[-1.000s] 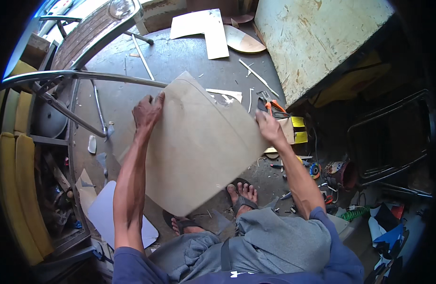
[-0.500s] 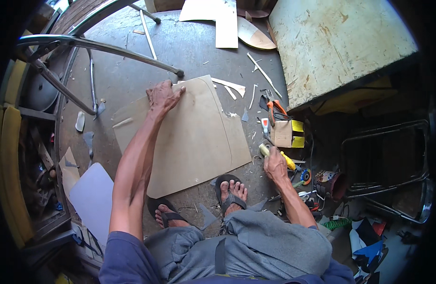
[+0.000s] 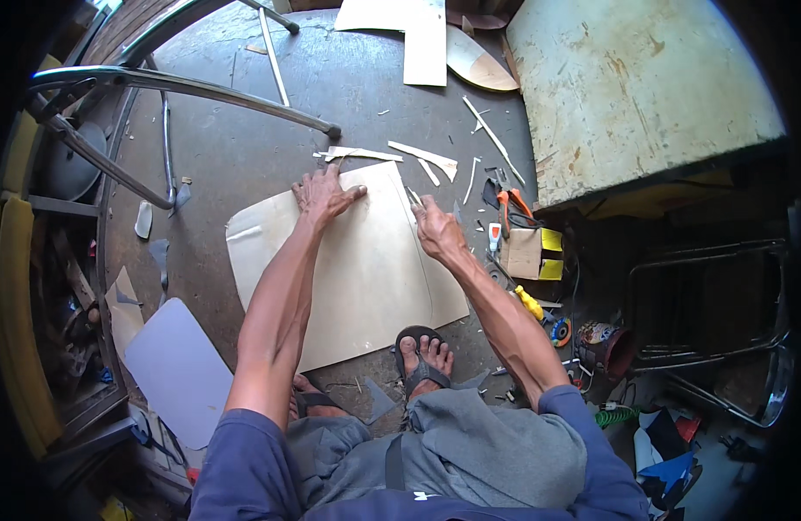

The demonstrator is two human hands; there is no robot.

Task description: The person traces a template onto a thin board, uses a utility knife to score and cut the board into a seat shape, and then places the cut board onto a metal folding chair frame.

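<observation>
Handling line-marked board [image 3: 357, 269], white-marked shirt [image 3: 400, 508]

Counted: one bare left hand [image 3: 325, 198]; one bare right hand [image 3: 438, 227], holding one slender pale implement [image 3: 414, 196]; one large beige flat sheet [image 3: 357, 269]. Near: two black strapped sandals [image 3: 426, 375]. Left: one pale lavender round-cornered sheet [image 3: 179, 373]. Far: one white angular sheet [image 3: 425, 52], one two-toned rounded panel [image 3: 479, 61], at least five pale narrow strips [image 3: 440, 162]. Right: one pair of orange-handled pliers [image 3: 504, 208], one brown-and-yellow cardboard box [image 3: 520, 252], one yellow-handled tool [image 3: 529, 301]. Smaller scraps: too small to count.
</observation>
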